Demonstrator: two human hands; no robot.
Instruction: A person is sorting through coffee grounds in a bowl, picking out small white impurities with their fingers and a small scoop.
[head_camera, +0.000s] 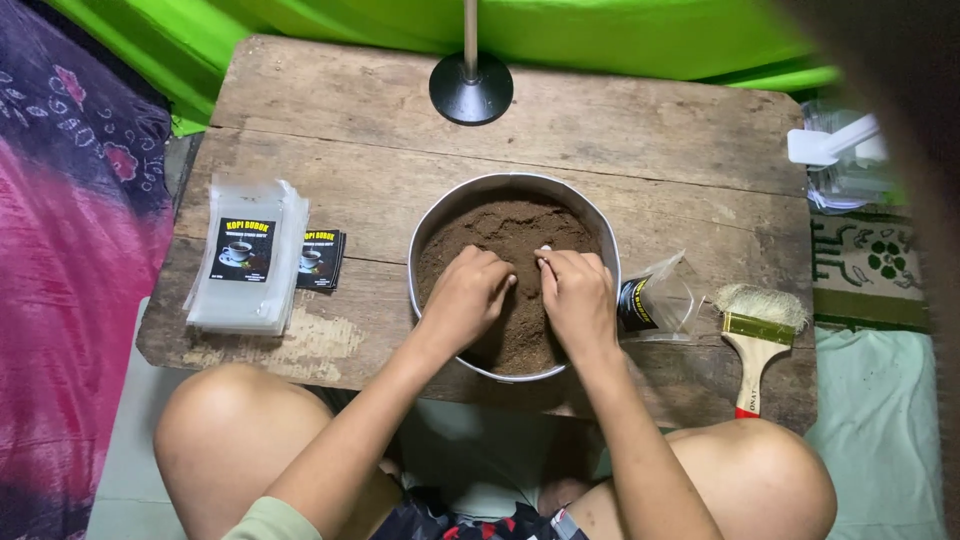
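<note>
Worn wooden board table (600, 130) bearing a round metal pan (430, 235) of brown powder (500, 225).
Left hand (468, 295) and right hand (577, 298) rest in the powder, fingers curled, pressed together.

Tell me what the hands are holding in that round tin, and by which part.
Nothing graspable shows. The left hand and right hand press their fingers into the brown powder in the round metal tin; anything buried there cannot be told.

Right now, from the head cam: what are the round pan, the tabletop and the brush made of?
Round pan: looks like thin metal, silvery with a dull sheen on the wall. Tabletop: raw wood planks, worn, with visible grain and cracks. Brush: pale unfinished wooden handle with a red tip, a brass-coloured band that is probably metal, and light frayed bristles of unclear fibre.
</note>
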